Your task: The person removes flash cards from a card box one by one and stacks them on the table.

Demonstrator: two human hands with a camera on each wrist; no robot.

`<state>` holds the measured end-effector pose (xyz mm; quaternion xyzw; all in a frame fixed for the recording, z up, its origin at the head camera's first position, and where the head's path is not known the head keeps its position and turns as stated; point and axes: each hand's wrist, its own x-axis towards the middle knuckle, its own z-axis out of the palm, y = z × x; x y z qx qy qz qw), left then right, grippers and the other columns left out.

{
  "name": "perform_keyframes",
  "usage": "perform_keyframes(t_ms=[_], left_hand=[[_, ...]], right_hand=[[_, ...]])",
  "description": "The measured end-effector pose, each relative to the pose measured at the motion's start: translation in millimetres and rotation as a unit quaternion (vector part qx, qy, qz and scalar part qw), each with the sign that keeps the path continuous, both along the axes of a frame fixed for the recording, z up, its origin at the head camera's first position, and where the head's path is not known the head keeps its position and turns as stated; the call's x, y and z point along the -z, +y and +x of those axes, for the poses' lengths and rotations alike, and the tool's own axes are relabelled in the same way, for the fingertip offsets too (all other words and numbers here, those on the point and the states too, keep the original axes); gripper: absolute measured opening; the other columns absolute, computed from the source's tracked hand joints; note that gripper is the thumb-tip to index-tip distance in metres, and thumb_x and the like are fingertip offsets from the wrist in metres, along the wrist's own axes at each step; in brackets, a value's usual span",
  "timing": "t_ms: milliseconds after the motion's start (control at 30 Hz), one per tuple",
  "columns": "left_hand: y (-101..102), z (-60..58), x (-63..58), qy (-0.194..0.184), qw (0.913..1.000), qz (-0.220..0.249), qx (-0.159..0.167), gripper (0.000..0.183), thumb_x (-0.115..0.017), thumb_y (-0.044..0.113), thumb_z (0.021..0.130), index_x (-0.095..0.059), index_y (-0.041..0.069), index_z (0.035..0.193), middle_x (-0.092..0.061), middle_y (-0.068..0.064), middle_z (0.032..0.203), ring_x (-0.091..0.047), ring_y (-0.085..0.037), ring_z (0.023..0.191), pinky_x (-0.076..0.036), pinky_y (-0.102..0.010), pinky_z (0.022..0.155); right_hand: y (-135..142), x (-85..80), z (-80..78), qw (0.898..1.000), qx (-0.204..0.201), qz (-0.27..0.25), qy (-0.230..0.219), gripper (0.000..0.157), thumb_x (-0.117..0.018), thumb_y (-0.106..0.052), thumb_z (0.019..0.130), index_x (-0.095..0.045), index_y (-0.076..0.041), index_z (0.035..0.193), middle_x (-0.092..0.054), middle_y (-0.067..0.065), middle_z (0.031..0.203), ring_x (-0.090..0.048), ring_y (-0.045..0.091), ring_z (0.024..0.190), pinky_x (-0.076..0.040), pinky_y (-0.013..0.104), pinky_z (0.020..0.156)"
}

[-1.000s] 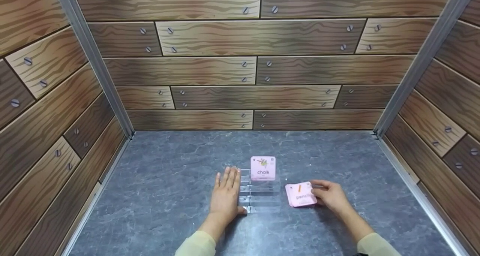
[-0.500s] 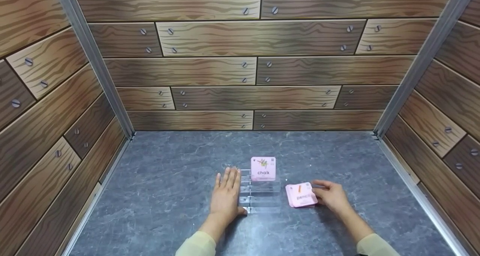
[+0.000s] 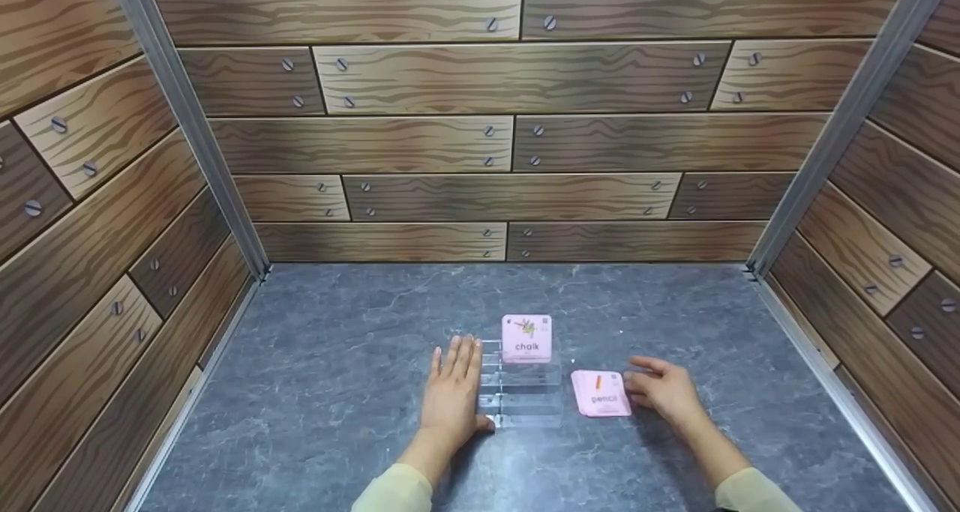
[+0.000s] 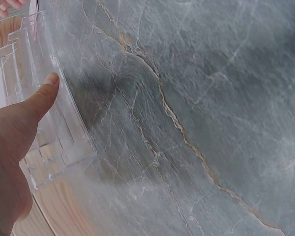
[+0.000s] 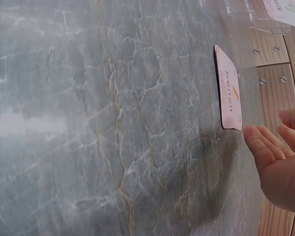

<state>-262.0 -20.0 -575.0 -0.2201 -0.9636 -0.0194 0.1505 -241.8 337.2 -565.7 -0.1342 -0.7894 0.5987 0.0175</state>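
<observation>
My left hand (image 3: pixel 452 388) lies with straight fingers along the left side of a clear acrylic tiered stand (image 3: pixel 530 401). Its thumb touches the stand's front, as the left wrist view shows. A pink flashcard reading "chalk" (image 3: pixel 526 339) stands upright on the stand's back tier. To the right of the stand, a small stack of pink flashcards (image 3: pixel 602 393) lies flat, a "pencil" card on top. My right hand (image 3: pixel 665 392) is just right of the stack, fingers loosely bent and holding nothing. In the right wrist view its fingertips (image 5: pixel 250 132) are close to the stack's corner; contact is unclear.
The dark grey marbled tabletop (image 3: pixel 337 332) is bounded by a wood-patterned back wall (image 3: pixel 420 197) and side walls. Metal posts (image 3: pixel 832 122) stand at the back corners. The stand's lower tiers lie in front of the chalk card.
The top pencil card has shifted slightly left and lines up more evenly with the stack. My right fingers have come off the card. The left hand stays where it was.
</observation>
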Motion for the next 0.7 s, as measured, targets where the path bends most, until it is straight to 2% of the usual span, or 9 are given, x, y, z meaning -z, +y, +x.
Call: perform_keyframes(t_ms=[133,267,500,700], left_hand=[[-0.1,-0.3,0.8,0.006,1.0,-0.001,0.002,0.138,-0.096,0.065,0.056,-0.037,0.001,0.163,-0.039,-0.018,0.168,-0.033,-0.035,0.157,-0.027,-0.054,0.128],[-0.5,-0.6,1.3,0.011,0.9999,-0.003,0.003,0.137,-0.095,0.066,0.056,-0.038,0.001,0.162,-0.04,-0.018,0.167,-0.034,-0.035,0.156,-0.029,-0.055,0.127],[-0.6,-0.9,1.9,0.009,1.0,-0.001,0.001,0.137,-0.095,0.066,0.057,-0.037,0.001,0.163,-0.038,-0.018,0.168,-0.034,-0.035,0.156,-0.027,-0.055,0.127],[-0.6,-1.0,1.5,0.007,1.0,-0.002,0.001,0.137,-0.095,0.066,0.057,-0.037,0.001,0.163,-0.038,-0.018,0.168,-0.034,-0.035,0.156,-0.028,-0.055,0.127]], right_hand=[[-1.7,-3.3,-0.4,1.0,0.002,-0.004,0.005,0.051,-0.067,-0.008,0.101,-0.054,0.014,0.145,-0.069,0.033,0.125,-0.075,0.034,0.107,-0.066,0.034,0.081],[-3.6,-7.3,-1.1,1.0,0.004,-0.012,0.011,0.051,-0.068,-0.01,0.102,-0.054,0.012,0.146,-0.068,0.032,0.13,-0.073,0.037,0.114,-0.065,0.038,0.088],[-7.8,-12.9,-5.7,0.999,0.007,-0.042,0.033,0.053,-0.07,-0.01,0.102,-0.053,0.013,0.147,-0.069,0.031,0.128,-0.075,0.032,0.109,-0.064,0.042,0.09],[-14.9,-25.7,-5.5,0.998,-0.001,-0.043,0.044,0.053,-0.07,-0.014,0.103,-0.054,0.009,0.148,-0.07,0.028,0.129,-0.073,0.034,0.114,-0.062,0.042,0.096]])
